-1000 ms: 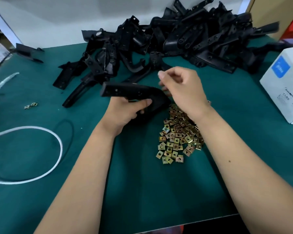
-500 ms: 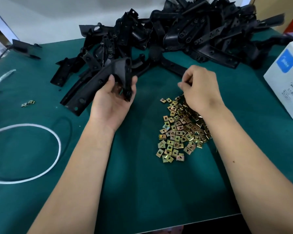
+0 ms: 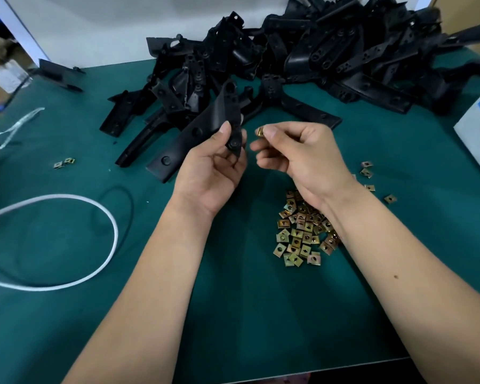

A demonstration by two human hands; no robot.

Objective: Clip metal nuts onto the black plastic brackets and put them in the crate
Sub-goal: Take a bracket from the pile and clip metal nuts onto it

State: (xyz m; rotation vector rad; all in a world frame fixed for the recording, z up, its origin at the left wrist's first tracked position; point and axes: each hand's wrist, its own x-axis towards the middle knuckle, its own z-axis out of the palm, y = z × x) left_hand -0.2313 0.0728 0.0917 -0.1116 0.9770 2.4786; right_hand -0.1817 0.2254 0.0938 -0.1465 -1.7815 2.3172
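Left hand (image 3: pixel 211 167) gripping a black bracket (image 3: pixel 203 128) above mid-tabletop (image 3: pixel 233 314); right hand (image 3: pixel 302 156) pinching one metal nut (image 3: pixel 259 131) just beside it. Loose nuts (image 3: pixel 302 234) partly hidden under right wrist. Bracket heap (image 3: pixel 316 56) along far edge, cut off at top. Bare green toward near edge.

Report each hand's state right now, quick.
Left hand: closed, holding a black plastic bracket.
Right hand: closed, pinching one metal nut at its fingertips.
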